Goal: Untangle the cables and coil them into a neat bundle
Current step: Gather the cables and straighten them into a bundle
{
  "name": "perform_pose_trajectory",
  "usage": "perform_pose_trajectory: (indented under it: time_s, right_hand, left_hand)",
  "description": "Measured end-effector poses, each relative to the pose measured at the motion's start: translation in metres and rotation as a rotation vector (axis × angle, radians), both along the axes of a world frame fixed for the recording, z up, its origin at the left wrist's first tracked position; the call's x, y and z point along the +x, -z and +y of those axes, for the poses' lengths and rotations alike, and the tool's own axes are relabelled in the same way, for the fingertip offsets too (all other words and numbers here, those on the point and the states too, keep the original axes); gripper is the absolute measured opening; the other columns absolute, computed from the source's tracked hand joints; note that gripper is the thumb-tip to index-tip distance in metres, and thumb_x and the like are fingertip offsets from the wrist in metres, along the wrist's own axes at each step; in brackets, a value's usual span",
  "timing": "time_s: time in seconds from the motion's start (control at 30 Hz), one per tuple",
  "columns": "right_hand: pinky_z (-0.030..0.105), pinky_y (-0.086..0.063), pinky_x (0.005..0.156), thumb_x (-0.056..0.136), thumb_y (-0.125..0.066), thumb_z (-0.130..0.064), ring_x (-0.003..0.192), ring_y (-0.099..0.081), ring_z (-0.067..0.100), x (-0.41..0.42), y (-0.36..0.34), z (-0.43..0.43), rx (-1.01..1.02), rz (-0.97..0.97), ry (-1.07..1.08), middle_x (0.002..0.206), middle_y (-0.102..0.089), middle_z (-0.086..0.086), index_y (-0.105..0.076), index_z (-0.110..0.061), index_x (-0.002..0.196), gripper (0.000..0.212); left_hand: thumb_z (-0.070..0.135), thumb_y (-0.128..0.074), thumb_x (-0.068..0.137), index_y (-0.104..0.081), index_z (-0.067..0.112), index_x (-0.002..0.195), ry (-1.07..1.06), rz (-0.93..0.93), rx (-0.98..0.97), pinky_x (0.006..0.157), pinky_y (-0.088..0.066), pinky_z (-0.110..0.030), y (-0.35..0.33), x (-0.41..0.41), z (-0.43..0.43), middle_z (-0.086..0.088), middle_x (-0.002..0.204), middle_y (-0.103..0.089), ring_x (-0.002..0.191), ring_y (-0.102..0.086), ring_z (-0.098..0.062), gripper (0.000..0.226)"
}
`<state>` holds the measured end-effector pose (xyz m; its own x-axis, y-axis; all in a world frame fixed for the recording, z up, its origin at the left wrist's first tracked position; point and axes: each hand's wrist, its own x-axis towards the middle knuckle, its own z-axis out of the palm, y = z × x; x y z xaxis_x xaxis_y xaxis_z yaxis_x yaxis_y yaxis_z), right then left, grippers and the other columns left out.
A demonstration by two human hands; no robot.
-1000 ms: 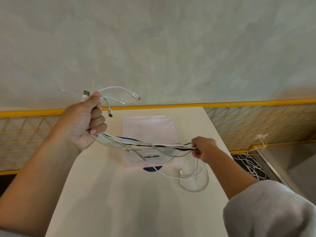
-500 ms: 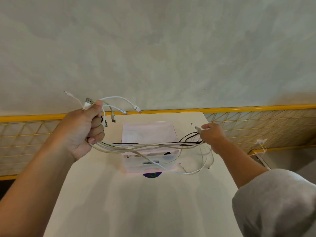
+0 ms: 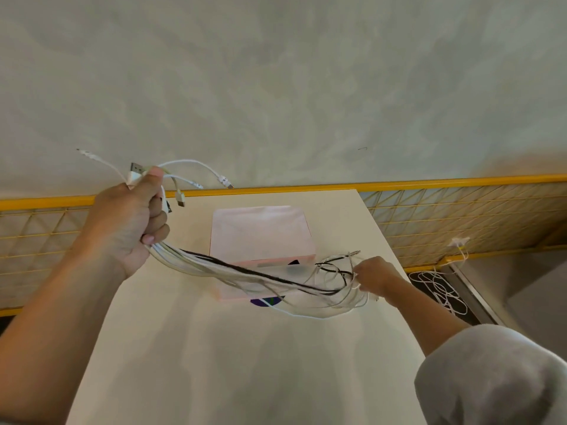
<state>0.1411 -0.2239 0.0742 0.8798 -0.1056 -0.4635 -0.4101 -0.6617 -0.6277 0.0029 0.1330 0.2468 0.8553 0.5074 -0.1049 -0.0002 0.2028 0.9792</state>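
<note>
Cables (image 3: 245, 271) slope lower; left hand (image 3: 129, 222) and right hand (image 3: 376, 276) fingers still curl round them.

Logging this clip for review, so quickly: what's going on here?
A person holds a bunch of thin white and black cables above a cream rectangular table. The left hand, raised, grips the bunch just below its plug ends; the right hand, lower, pinches the looped far ends. The cables sag between the hands over a flat pale pink box. Nothing is coiled yet.
</note>
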Motion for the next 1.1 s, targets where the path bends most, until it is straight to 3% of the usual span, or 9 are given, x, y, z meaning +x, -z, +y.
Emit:
perform_pose_trajectory:
  time_s: [0.1,0.17,0.37,0.47,0.57,0.7,0.83,0.93,1.1]
  right_hand:
    - [0.024,-0.048,0.068,0.088,-0.064,-0.01,0.098,-0.066,0.03,-0.01,-0.001,-0.013,-0.105,-0.053,-0.089,0.101,-0.072,0.01,-0.078,-0.017,0.09,0.015]
    - [0.023,-0.043,0.067,0.09,-0.069,-0.017,0.096,-0.065,0.028,-0.012,0.001,-0.02,-0.166,-0.071,-0.116,0.091,-0.071,0.006,-0.074,-0.023,0.077,0.015]
    - [0.04,-0.059,0.061,0.09,-0.054,0.002,0.062,-0.065,0.03,-0.004,-0.007,-0.023,0.024,0.03,0.05,0.074,-0.063,0.016,-0.06,0.0,0.092,0.007]
    - [0.025,-0.033,0.046,0.086,-0.046,0.006,0.047,-0.042,0.018,-0.001,-0.016,-0.022,0.09,0.052,0.162,0.069,-0.059,0.014,-0.053,-0.002,0.084,0.011]
    - [0.024,-0.024,0.048,0.09,-0.038,0.006,0.045,-0.025,0.014,0.003,-0.021,-0.024,0.112,0.083,0.217,0.077,-0.067,0.014,-0.049,-0.004,0.08,0.018]
    - [0.023,-0.028,0.046,0.088,-0.046,0.0,0.048,-0.029,0.015,0.006,-0.021,-0.021,-0.012,0.138,0.146,0.081,-0.073,0.014,-0.054,-0.007,0.085,0.011]
    - [0.018,-0.023,0.045,0.081,-0.056,-0.001,0.041,-0.022,0.012,0.004,-0.024,-0.018,0.106,0.148,0.082,0.078,-0.075,0.016,-0.059,-0.002,0.088,0.008]
    - [0.021,-0.027,0.045,0.078,-0.071,0.0,0.043,-0.029,0.014,0.005,-0.025,-0.016,0.123,0.048,-0.057,0.07,-0.069,0.012,-0.062,-0.001,0.086,0.011]
    - [0.025,-0.039,0.044,0.069,-0.082,-0.009,0.059,-0.05,0.024,0.014,-0.03,-0.012,-0.111,-0.02,-0.307,0.072,-0.06,0.012,-0.075,-0.014,0.081,0.014]
  left_hand:
    - [0.033,-0.051,0.103,-0.038,0.021,0.066,-0.026,-0.019,-0.005,0.039,-0.014,-0.017,-0.002,0.003,0.008,0.008,0.042,-0.019,0.033,-0.014,-0.008,0.04]
    - [0.031,-0.051,0.103,-0.037,0.022,0.066,-0.04,-0.027,0.006,0.038,-0.014,-0.016,-0.003,0.005,0.013,0.008,0.041,-0.019,0.032,-0.014,-0.008,0.041]
    - [0.028,-0.047,0.103,-0.038,0.023,0.067,-0.077,-0.048,0.027,0.037,-0.015,-0.015,0.001,0.009,0.017,0.01,0.04,-0.021,0.031,-0.015,-0.007,0.038]
    - [0.031,-0.047,0.103,-0.035,0.023,0.065,-0.1,-0.039,0.027,0.037,-0.015,-0.016,0.002,0.01,0.021,0.011,0.039,-0.021,0.031,-0.015,-0.007,0.041]
    - [0.036,-0.05,0.102,-0.035,0.024,0.059,-0.116,-0.041,0.02,0.037,-0.016,-0.015,0.002,0.009,0.022,0.011,0.041,-0.019,0.033,-0.015,-0.007,0.047]
    - [0.031,-0.054,0.102,-0.038,0.02,0.065,-0.144,-0.06,0.038,0.04,-0.015,-0.016,0.001,0.005,0.008,0.01,0.041,-0.022,0.034,-0.015,-0.008,0.042]
    - [0.03,-0.054,0.103,-0.036,0.018,0.066,-0.142,-0.044,0.086,0.039,-0.017,-0.014,0.002,0.005,-0.003,0.01,0.039,-0.024,0.032,-0.017,-0.008,0.042]
    - [0.029,-0.054,0.103,-0.041,0.016,0.068,-0.138,-0.037,0.126,0.039,-0.016,-0.013,0.005,0.008,-0.009,0.01,0.04,-0.024,0.032,-0.018,-0.008,0.04]
    - [0.03,-0.054,0.102,-0.042,0.016,0.068,-0.138,-0.02,0.195,0.039,-0.018,-0.013,0.017,0.013,-0.012,0.012,0.038,-0.026,0.033,-0.017,-0.008,0.039]
